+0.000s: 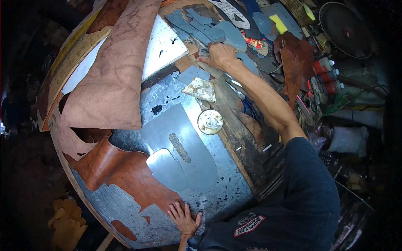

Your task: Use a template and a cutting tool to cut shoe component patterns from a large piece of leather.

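A: Left hand; report.
B: Left hand [184,219], lower middle of the frame; palm down, fingers spread; fingertips resting on the edge of the reddish-brown leather [140,178], which extends from there toward the left of the frame.
A: Right hand?
B: Right hand [222,55], upper middle of the frame; arm stretched out, fingers bent down among the grey flat pieces [231,35]; whether it pinches one, I cannot tell.
A: On the tabletop [230,190] between them?
B: One large grey sheet [197,140], centre of the frame, bearing a ragged brown patch; one smaller grey sheet [166,169] overlapping its lower left part; a round, stained container [210,122] just beside the large sheet, on its right.
A: Elsewhere?
B: Pale pinkish hide [109,79], upper left, curved over; blue-handled scissors [250,109], right of centre; white-capped bottles [328,76], upper right.
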`<action>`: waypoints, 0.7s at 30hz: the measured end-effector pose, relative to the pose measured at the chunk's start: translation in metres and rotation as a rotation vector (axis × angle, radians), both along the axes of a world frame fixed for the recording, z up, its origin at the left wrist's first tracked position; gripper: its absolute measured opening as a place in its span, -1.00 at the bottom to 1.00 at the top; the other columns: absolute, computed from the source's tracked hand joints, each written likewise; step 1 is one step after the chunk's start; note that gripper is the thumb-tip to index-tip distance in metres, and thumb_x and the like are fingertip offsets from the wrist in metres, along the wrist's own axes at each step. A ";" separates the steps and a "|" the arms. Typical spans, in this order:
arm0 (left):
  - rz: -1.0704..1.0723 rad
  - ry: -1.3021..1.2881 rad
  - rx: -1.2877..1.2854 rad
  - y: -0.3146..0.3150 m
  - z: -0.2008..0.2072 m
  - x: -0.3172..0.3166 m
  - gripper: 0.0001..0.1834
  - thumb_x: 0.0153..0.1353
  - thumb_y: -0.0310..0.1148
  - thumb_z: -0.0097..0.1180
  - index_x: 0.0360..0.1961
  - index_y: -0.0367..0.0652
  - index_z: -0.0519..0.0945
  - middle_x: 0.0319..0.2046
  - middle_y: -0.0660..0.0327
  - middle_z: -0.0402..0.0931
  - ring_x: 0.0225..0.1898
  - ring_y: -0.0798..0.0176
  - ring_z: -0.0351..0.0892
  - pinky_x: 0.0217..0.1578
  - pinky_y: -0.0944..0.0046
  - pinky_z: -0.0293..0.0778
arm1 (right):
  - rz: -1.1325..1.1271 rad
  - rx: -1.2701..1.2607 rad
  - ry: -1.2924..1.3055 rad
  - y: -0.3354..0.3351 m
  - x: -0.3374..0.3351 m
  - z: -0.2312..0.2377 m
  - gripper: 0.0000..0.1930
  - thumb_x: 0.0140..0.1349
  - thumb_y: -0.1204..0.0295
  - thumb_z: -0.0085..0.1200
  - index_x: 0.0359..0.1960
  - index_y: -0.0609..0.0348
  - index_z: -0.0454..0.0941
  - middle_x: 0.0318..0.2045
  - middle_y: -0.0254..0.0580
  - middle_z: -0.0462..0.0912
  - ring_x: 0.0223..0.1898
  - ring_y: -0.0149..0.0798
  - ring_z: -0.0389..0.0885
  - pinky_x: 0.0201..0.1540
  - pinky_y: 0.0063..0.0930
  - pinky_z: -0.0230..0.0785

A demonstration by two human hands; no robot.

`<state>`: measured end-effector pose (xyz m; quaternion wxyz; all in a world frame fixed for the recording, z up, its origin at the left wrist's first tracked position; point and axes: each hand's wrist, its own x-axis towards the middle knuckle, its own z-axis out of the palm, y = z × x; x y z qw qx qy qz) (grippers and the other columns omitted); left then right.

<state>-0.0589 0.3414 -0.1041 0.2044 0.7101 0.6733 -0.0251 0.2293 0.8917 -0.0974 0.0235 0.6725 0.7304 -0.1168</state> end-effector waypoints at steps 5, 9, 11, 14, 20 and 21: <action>-0.005 -0.005 0.006 0.002 0.001 0.001 -0.12 0.23 0.23 -0.03 0.45 0.09 0.02 0.45 -0.11 -0.15 0.44 -0.39 -0.24 0.32 -0.44 -0.26 | 0.061 -0.095 0.014 -0.006 0.013 -0.004 -0.22 0.04 -0.17 0.23 -0.01 0.40 0.54 -0.08 0.22 0.63 0.01 0.10 0.60 0.06 -0.10 0.43; -0.011 -0.008 0.031 0.001 -0.001 -0.002 -0.14 0.27 0.21 -0.07 0.47 0.10 -0.02 0.46 -0.12 -0.17 0.44 -0.38 -0.25 0.32 -0.43 -0.28 | 0.074 -0.192 -0.001 -0.013 0.013 0.003 -0.23 0.00 -0.07 0.31 0.09 0.34 0.49 0.05 0.20 0.56 0.16 0.05 0.49 0.14 -0.14 0.37; -0.014 -0.003 0.034 0.001 0.000 -0.001 -0.15 0.26 0.21 -0.07 0.46 0.07 0.00 0.46 -0.12 -0.17 0.44 -0.38 -0.25 0.32 -0.43 -0.28 | 0.062 -0.165 0.032 -0.012 0.016 0.000 -0.26 0.01 -0.01 0.33 0.09 0.34 0.49 0.01 0.18 0.59 0.12 0.06 0.52 0.12 -0.15 0.38; -0.027 -0.002 0.039 0.005 0.001 0.002 -0.16 0.26 0.20 -0.06 0.43 0.01 0.06 0.45 -0.13 -0.16 0.44 -0.38 -0.25 0.32 -0.43 -0.27 | 0.026 -0.143 0.166 0.011 0.040 -0.027 -0.37 0.04 0.11 0.35 0.04 0.34 0.51 -0.17 0.11 0.65 -0.08 -0.01 0.62 -0.07 -0.19 0.45; -0.014 0.019 0.041 0.004 0.003 0.002 -0.18 0.25 0.19 -0.04 0.39 -0.07 0.13 0.45 -0.14 -0.13 0.44 -0.38 -0.23 0.33 -0.42 -0.26 | -0.237 -0.250 1.086 0.045 0.060 -0.002 -0.73 0.14 0.29 0.29 -0.25 0.20 0.59 -0.67 -0.34 0.44 -0.73 -0.52 0.33 -0.73 -0.55 0.19; -0.011 0.016 0.039 0.003 0.003 0.001 -0.18 0.25 0.19 -0.04 0.40 -0.06 0.12 0.45 -0.14 -0.13 0.44 -0.38 -0.23 0.33 -0.42 -0.26 | -0.293 -0.223 1.062 0.046 0.060 0.018 -0.73 0.13 0.30 0.29 -0.22 0.19 0.61 -0.68 -0.34 0.45 -0.73 -0.48 0.35 -0.73 -0.55 0.20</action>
